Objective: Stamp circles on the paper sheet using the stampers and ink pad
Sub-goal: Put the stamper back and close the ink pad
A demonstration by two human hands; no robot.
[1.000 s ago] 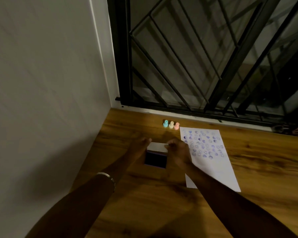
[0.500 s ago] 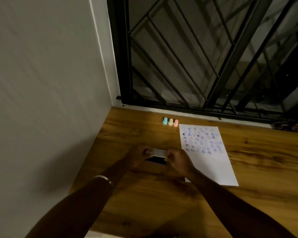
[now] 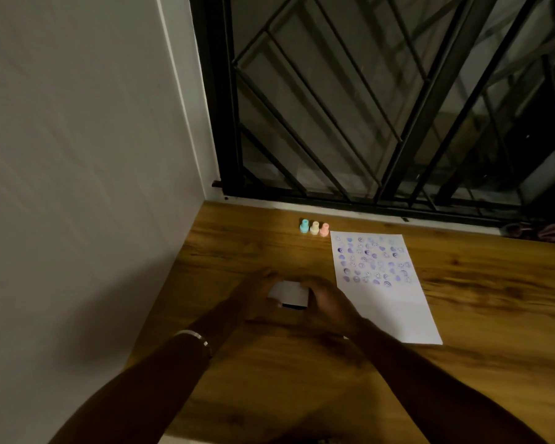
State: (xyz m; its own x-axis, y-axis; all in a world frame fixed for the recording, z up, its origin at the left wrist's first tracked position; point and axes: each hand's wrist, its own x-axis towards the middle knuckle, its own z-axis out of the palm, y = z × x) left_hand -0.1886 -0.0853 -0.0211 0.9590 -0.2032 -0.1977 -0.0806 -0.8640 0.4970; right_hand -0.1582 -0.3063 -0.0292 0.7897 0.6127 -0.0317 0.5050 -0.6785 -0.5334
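The sheet [image 3: 380, 280] carries rows of purple stamps over its far half; the near half is bare (so roughly halfway, I judge). Left of it, both hands, left [image 3: 253, 294] and right [image 3: 326, 302], grip the ink pad [image 3: 289, 294]. Three stampers [image 3: 314, 227] stand unused just beyond the sheet's far-left corner.

No words, numbers or brand names can be read here. The paper sheet [image 3: 382, 283] carries only stamped purple-blue marks in rows, some like small smiling faces and some like hearts, no letters among them. The white lid of the ink pad [image 3: 289, 293] shows no label that I can read.
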